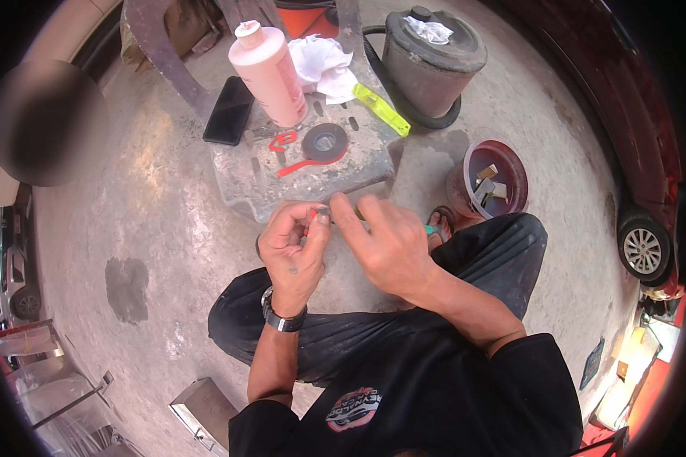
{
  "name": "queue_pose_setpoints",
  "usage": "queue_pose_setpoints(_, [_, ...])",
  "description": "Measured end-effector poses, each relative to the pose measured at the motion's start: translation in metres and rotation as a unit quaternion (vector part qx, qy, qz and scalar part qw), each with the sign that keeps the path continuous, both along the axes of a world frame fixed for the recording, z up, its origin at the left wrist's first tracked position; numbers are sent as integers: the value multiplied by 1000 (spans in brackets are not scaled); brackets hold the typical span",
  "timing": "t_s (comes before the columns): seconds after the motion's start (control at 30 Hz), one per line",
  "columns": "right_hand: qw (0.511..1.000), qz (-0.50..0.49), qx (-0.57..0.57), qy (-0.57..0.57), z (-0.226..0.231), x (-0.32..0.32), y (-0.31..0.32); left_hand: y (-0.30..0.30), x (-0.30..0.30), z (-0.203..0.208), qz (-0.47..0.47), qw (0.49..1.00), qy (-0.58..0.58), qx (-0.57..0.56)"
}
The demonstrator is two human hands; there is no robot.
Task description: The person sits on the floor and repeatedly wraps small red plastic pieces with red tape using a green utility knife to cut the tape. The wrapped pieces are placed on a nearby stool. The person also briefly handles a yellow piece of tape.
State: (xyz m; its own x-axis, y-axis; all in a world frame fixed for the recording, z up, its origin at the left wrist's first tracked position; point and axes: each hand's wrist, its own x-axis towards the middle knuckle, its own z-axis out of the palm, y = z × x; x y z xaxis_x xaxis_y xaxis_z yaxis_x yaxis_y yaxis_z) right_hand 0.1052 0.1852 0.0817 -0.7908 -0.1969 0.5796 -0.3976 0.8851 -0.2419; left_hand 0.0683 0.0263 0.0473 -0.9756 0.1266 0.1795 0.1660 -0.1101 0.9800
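My left hand (pixel 296 244) pinches a small dark piece with red on it (pixel 322 212) between thumb and fingers. Close against it, my right hand (pixel 389 242) is closed around a thin tool whose green end (pixel 431 229) sticks out past the little-finger side; its kind is hidden by my fingers. Just beyond both hands is a worn grey plastic chair seat (pixel 244 179). On the seat lie a roll of dark tape (pixel 310 142) with a loose red strip (pixel 301 164), and a small red cut-out piece (pixel 283 140).
The seat also bears a pink bottle (pixel 265 80), a black phone (pixel 229 111), a white cloth (pixel 318 65) and a yellow-green plastic tool (pixel 381 109). A lidded dark bucket (pixel 431 72) and an open reddish bucket (pixel 457 183) stand to the right. Cars flank the floor.
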Motion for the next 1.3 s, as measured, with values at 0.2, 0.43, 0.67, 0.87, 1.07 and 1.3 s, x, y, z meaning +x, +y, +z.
queue_pose_setpoints(0.2, [999,17,17,-26,3,-2,3,1,-1,-4,6,1000,8,-7])
queue_pose_setpoints(0.43, [997,17,31,-62,7,0,7,0,0,-5,-8,999,18,-31])
queue_pose_setpoints(0.67, [995,-61,-14,-78,-4,18,37,-1,2,2,2,999,-51,13])
queue_pose_setpoints(0.87, [964,38,-214,-152,16,3,23,3,2,7,2,999,20,-40])
queue_pose_setpoints(1.07, [846,113,-410,-322,26,-13,30,1,2,8,-34,999,12,-25])
queue_pose_setpoints(1.3, [880,133,-332,-311,27,-22,34,-3,0,0,-68,995,58,-43])
